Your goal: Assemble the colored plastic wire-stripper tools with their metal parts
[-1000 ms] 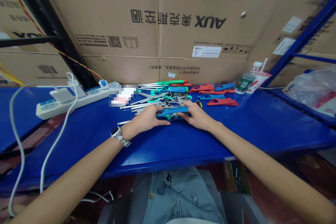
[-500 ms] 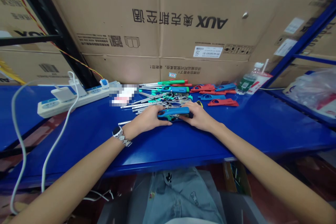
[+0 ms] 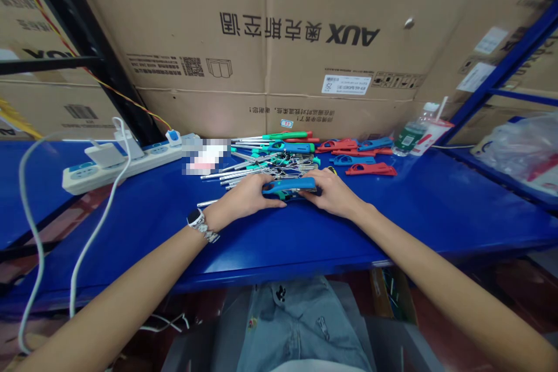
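Observation:
Between my two hands, just above the blue tabletop, is a long-nosed gas lighter (image 3: 291,186) with a blue handle shell. My left hand (image 3: 250,195) is closed around its left part, where a metal tube points out to the left. At the lighter's right end, my right hand (image 3: 333,193) grips it with thumb and fingers; some fingertips are hidden. Right behind my hands lies a pile of lighter parts (image 3: 265,165), with metal tubes, thin wires and green pieces. Loose red and blue handle shells (image 3: 370,169) lie behind and right of my right hand.
A white power strip (image 3: 126,165) with plugs and cables runs along the table's left. At the back right stand a green-labelled bottle (image 3: 407,138) and a cup with a straw (image 3: 431,136). A large cardboard box (image 3: 279,70) walls off the back.
Both hands keep hold of the lighter in nearly the same place. Apart from a very slight shift of the view, I see no clear movement.

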A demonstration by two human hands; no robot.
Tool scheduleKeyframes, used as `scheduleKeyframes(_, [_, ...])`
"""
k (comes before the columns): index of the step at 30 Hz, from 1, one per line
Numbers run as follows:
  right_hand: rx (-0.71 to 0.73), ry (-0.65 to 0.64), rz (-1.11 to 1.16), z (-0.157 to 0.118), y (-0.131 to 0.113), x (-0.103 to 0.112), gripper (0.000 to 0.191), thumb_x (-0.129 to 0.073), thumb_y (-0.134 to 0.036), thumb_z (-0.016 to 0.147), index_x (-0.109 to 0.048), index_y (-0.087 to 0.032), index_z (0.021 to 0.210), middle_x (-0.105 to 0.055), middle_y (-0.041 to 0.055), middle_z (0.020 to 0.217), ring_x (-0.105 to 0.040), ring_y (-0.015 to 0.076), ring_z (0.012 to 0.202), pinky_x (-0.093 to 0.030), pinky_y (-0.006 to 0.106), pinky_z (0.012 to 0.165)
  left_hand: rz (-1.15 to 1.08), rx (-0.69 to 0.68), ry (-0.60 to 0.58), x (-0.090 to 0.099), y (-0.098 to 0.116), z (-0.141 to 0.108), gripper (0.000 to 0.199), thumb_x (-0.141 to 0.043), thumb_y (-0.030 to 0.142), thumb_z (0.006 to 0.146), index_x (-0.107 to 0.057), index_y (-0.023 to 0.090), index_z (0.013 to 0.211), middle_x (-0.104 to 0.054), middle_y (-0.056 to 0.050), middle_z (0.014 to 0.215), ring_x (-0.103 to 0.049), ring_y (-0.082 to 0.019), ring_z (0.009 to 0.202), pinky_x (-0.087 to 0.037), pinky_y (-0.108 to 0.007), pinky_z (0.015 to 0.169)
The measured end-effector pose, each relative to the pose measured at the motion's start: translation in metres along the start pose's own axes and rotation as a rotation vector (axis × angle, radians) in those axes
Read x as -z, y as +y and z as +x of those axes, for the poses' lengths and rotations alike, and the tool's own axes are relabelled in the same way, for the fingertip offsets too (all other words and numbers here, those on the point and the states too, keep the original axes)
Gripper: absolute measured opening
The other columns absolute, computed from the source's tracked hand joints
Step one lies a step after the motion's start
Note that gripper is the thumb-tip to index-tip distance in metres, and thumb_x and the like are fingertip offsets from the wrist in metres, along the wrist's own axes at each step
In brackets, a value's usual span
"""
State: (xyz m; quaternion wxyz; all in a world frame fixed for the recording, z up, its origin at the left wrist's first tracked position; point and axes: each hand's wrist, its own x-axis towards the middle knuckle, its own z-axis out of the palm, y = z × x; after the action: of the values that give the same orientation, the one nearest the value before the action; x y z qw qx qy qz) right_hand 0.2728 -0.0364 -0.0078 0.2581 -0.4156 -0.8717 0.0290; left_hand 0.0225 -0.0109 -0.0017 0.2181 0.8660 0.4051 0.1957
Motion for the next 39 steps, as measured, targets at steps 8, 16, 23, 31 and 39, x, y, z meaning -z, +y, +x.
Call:
scheduleKeyframes(8, [0.071, -0.04, -0.143, 0.0, -0.005, 0.003, 0.004, -0.07, -0.018, 0.093, -0.074, -0.019, 0.093, -0.075, 0.0066, 0.097, -0.065, 0.0229, 0.093, -0.041, 0.037, 0.081, -0.003, -0.006, 0.012, -0.001, 0.0, 0.0, 0.043, -0.079, 0.056, 0.076, -0.052, 0.022, 0.074, -0.055, 0.001, 0.072, -0.05, -0.018, 0.068, -0.033, -0.032, 0.063])
scheduleKeyframes(16, [0.145, -0.028, -0.213, -0.001, -0.006, 0.006, 0.012, -0.062, -0.021, 0.097, -0.074, -0.018, 0.097, -0.075, 0.0069, 0.09, -0.064, 0.0215, 0.082, -0.041, 0.038, 0.082, -0.016, -0.038, 0.006, -0.002, -0.003, -0.001, 0.041, -0.078, 0.054, 0.078, -0.053, 0.021, 0.077, -0.055, 0.002, 0.074, -0.049, -0.017, 0.068, -0.034, -0.032, 0.063])
scheduleKeyframes(23, [0.1, -0.004, -0.06, -0.002, -0.006, 0.004, 0.014, -0.059, -0.021, 0.1, -0.07, -0.018, 0.108, -0.074, 0.0107, 0.107, -0.065, 0.0253, 0.098, -0.045, 0.041, 0.087, -0.041, -0.049, 0.014, -0.002, -0.002, 0.0, 0.04, -0.079, 0.053, 0.077, -0.054, 0.021, 0.077, -0.058, 0.001, 0.075, -0.052, -0.018, 0.069, -0.034, -0.032, 0.063])
scheduleKeyframes(31, [-0.022, -0.071, 0.137, 0.0, -0.004, -0.004, 0.018, -0.046, -0.017, 0.102, -0.062, -0.02, 0.094, -0.066, 0.0064, 0.092, -0.057, 0.0236, 0.093, -0.046, 0.041, 0.084, -0.021, -0.051, 0.012, -0.002, -0.002, -0.001, 0.04, -0.078, 0.054, 0.079, -0.055, 0.021, 0.078, -0.057, 0.001, 0.074, -0.052, -0.018, 0.067, -0.035, -0.031, 0.061])
scheduleKeyframes(39, [-0.066, -0.034, 0.079, -0.001, -0.006, -0.009, 0.011, -0.053, -0.025, 0.103, -0.061, -0.02, 0.096, -0.064, 0.0082, 0.099, -0.055, 0.0249, 0.098, -0.043, 0.04, 0.085, -0.018, -0.043, -0.004, -0.002, -0.002, -0.001, 0.041, -0.077, 0.055, 0.08, -0.055, 0.021, 0.079, -0.057, 0.001, 0.074, -0.052, -0.018, 0.068, -0.035, -0.031, 0.063])
